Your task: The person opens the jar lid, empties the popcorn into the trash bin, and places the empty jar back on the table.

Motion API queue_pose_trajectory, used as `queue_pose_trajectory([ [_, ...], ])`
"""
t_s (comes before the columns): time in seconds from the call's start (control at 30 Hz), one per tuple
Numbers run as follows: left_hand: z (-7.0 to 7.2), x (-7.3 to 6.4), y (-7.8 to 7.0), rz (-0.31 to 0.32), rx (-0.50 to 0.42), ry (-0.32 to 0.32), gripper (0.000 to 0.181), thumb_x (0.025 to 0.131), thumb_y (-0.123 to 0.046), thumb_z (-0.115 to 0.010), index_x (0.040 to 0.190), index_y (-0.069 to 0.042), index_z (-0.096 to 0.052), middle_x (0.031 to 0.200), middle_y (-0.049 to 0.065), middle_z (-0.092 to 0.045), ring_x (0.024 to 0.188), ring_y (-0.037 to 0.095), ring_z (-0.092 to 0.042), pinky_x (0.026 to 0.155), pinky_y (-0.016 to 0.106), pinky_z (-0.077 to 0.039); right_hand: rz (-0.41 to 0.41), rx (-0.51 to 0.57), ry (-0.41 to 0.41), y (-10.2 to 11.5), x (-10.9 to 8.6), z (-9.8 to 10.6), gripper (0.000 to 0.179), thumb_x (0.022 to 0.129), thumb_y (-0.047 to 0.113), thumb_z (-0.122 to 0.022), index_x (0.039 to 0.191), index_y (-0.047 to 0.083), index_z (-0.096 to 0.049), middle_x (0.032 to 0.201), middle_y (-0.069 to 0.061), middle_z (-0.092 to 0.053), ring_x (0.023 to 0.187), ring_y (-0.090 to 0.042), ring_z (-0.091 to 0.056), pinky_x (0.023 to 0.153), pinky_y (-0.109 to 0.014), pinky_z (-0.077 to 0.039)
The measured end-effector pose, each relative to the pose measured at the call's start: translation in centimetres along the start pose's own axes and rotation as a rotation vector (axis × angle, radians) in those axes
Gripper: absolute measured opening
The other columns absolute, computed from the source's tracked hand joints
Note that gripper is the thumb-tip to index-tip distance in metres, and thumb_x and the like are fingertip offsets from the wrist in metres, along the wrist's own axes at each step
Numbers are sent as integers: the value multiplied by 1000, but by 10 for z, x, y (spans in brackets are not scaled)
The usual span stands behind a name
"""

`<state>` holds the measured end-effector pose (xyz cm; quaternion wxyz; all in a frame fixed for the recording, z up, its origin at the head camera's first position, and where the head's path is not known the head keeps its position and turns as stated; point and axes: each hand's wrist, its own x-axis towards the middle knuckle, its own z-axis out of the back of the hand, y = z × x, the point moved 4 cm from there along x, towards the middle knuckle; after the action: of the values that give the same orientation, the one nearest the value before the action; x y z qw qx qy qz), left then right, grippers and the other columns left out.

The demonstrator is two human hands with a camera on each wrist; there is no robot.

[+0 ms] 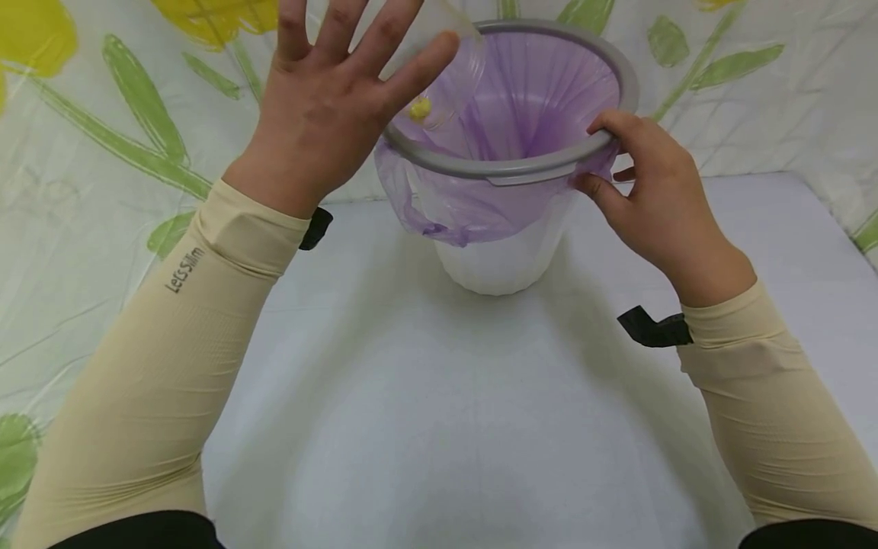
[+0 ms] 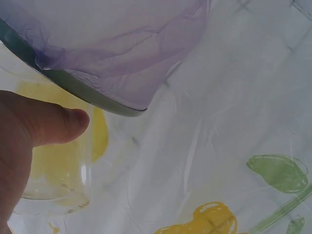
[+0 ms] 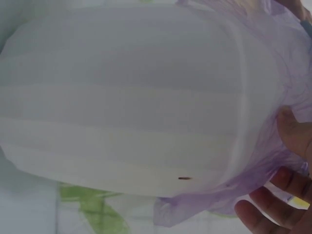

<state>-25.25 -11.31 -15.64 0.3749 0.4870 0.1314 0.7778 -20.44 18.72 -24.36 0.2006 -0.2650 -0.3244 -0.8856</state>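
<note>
My left hand point(image 1: 329, 114) holds a clear plastic cup point(image 1: 469, 65), tipped with its mouth over the near left side of a white bin point(image 1: 501, 267). A small yellow lump point(image 1: 420, 108) shows near the cup's mouth, at the bin's rim. In the left wrist view the thumb point(image 2: 53, 122) lies along the cup point(image 2: 73, 200), which has yellowish specks near its base. A purple bag point(image 1: 473, 213) lines the bin and folds over outside, under a grey ring point(image 1: 521, 169). My right hand point(image 1: 652, 191) grips the ring and bag at the right, thumb outside, forefinger on top.
The bin stands on a table with a white cloth point(image 1: 480, 412). Behind it hangs a clear plastic sheet point(image 1: 789, 114) printed with green leaves and yellow flowers. The table's right corner point(image 1: 796, 179) lies beyond the right hand.
</note>
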Motion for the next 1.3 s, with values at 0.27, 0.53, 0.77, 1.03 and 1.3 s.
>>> queue_pose_trajectory([
  [0.27, 4, 0, -4, 11, -10, -20, 73, 105, 8, -31, 156, -44, -39, 165, 1, -40, 153, 30, -35, 116, 61, -22, 1, 0, 2, 2, 0, 0, 49, 95, 8, -79, 139, 8, -57, 118, -14, -63, 108, -22, -64, 82, -11, -43],
  [0.53, 9, 0, -3, 122, -60, 17, 72, 104, 4, -28, 158, -42, -39, 167, 3, -38, 153, 35, -30, 117, 65, -16, 2, 3, 4, 2, 0, 0, 49, 95, 7, -78, 139, 8, -56, 119, -14, -63, 108, -22, -64, 82, -12, -44],
  [0.77, 13, -2, 2, 257, -122, 54, 61, 105, -22, -52, 162, -35, -35, 169, 8, -32, 152, 40, -23, 117, 60, -9, 3, 3, 1, 2, 0, 0, 49, 95, 7, -78, 139, 8, -57, 119, -14, -63, 107, -21, -64, 81, -11, -43],
  [1.03, 19, 2, 3, 363, -270, 96, 73, 101, -52, -60, 164, -25, -34, 169, 6, -33, 153, 33, -23, 119, 48, -10, -13, -13, 1, 0, 0, 2, 49, 95, 9, -79, 140, 9, -57, 121, -11, -64, 107, -19, -63, 81, -13, -43],
  [1.3, 24, 11, 9, 537, -494, 55, 94, 87, -69, -71, 159, -14, -46, 162, 0, -44, 151, 14, -30, 122, 28, -18, -15, -23, 9, -3, 1, 4, 49, 96, 9, -78, 140, 8, -56, 121, -11, -64, 107, -20, -63, 81, -12, -41],
])
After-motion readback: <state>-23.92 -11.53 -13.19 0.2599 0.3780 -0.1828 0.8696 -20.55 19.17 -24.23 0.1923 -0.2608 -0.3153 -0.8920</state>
